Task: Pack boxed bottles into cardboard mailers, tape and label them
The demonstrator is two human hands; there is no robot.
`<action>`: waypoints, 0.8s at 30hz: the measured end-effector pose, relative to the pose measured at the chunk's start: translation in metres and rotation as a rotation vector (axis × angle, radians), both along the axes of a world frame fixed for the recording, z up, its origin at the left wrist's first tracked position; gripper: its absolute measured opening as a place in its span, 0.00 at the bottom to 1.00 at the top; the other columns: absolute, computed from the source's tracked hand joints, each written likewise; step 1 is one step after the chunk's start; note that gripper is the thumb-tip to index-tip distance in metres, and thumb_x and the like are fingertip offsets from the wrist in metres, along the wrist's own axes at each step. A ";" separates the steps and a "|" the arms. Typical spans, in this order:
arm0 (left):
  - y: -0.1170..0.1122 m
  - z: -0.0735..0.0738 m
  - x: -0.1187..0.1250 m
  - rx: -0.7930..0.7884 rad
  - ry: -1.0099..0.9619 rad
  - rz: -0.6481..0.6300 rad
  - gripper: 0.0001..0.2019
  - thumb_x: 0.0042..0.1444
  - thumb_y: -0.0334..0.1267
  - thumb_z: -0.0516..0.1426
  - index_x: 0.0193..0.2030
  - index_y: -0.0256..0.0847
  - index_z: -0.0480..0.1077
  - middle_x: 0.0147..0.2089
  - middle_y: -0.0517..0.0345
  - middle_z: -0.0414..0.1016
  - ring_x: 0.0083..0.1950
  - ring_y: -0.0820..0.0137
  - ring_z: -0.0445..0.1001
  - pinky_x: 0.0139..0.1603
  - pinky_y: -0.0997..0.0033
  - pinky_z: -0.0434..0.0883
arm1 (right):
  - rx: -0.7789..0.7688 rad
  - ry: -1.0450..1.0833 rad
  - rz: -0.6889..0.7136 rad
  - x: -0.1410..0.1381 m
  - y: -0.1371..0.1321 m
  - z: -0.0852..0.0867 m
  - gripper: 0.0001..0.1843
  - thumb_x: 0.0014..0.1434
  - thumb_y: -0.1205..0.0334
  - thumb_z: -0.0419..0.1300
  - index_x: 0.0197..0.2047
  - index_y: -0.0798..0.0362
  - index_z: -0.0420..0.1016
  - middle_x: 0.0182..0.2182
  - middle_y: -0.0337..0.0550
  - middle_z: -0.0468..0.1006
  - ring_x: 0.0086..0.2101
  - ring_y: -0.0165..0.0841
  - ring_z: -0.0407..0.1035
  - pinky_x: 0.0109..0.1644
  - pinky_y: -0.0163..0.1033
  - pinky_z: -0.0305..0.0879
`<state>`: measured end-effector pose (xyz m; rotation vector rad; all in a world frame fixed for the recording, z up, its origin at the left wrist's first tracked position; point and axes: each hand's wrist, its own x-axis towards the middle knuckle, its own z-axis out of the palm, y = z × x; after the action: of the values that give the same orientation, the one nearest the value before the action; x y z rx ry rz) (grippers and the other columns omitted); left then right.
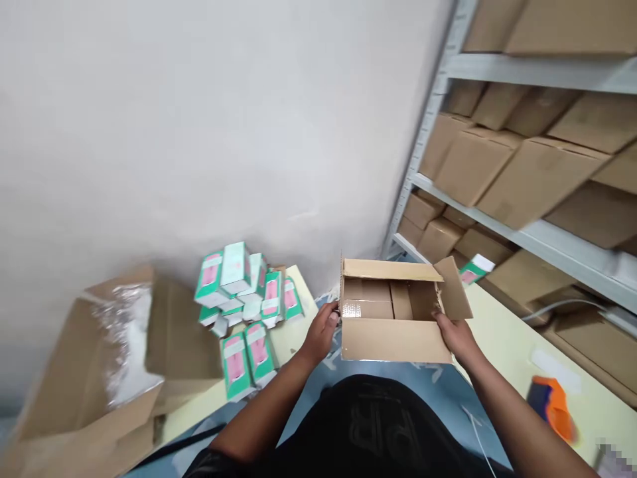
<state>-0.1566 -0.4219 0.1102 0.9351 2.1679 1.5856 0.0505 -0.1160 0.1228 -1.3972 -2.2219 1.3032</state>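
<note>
An open brown cardboard box [393, 338] is held in front of me above the table, its flaps up and its inside bare. My left hand [322, 330] grips the box's left side, fingers curled on the wall. My right hand [455, 334] grips its right side by the raised flap. A heap of several small green, white and pink cartons [249, 292] lies on the table to the left of the box, within reach of my left hand.
A large open carton with plastic wrap [114, 358] lies at the far left. A grey metal shelf rack [527, 232] full of brown boxes stands at the right. An orange tape dispenser [552, 401] rests on the pale yellow table [502, 345]. One green carton [475, 269] sits near the rack.
</note>
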 end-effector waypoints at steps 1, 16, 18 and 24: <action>-0.019 0.002 -0.006 0.005 0.008 0.008 0.24 0.71 0.57 0.45 0.52 0.42 0.74 0.46 0.50 0.75 0.48 0.61 0.73 0.54 0.61 0.71 | 0.009 0.005 0.033 -0.013 -0.009 0.002 0.29 0.57 0.43 0.58 0.45 0.61 0.84 0.43 0.57 0.85 0.49 0.52 0.77 0.48 0.42 0.71; -0.190 0.049 0.006 -0.034 0.188 0.518 0.13 0.69 0.45 0.52 0.40 0.42 0.73 0.39 0.54 0.77 0.42 0.66 0.75 0.45 0.67 0.72 | 0.047 -0.014 0.548 -0.156 -0.070 0.048 0.29 0.54 0.42 0.60 0.45 0.58 0.84 0.37 0.55 0.86 0.46 0.53 0.78 0.47 0.45 0.73; -0.211 0.055 0.015 -0.092 0.223 0.670 0.13 0.69 0.45 0.53 0.38 0.42 0.73 0.38 0.55 0.78 0.41 0.67 0.76 0.45 0.68 0.72 | 0.043 -0.050 0.633 -0.176 -0.078 0.046 0.29 0.54 0.41 0.59 0.43 0.58 0.84 0.38 0.57 0.85 0.47 0.54 0.78 0.48 0.46 0.73; -0.289 0.088 0.009 -0.369 0.303 1.014 0.12 0.66 0.46 0.55 0.48 0.44 0.75 0.45 0.56 0.81 0.45 0.66 0.79 0.50 0.68 0.73 | 0.095 0.070 0.818 -0.204 -0.116 0.032 0.31 0.56 0.43 0.57 0.53 0.56 0.81 0.55 0.56 0.81 0.59 0.52 0.71 0.61 0.46 0.67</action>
<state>-0.1476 -0.7105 0.1978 -0.1207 3.2783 1.2926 -0.1537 -0.2321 0.1545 -0.3681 -2.8728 1.3737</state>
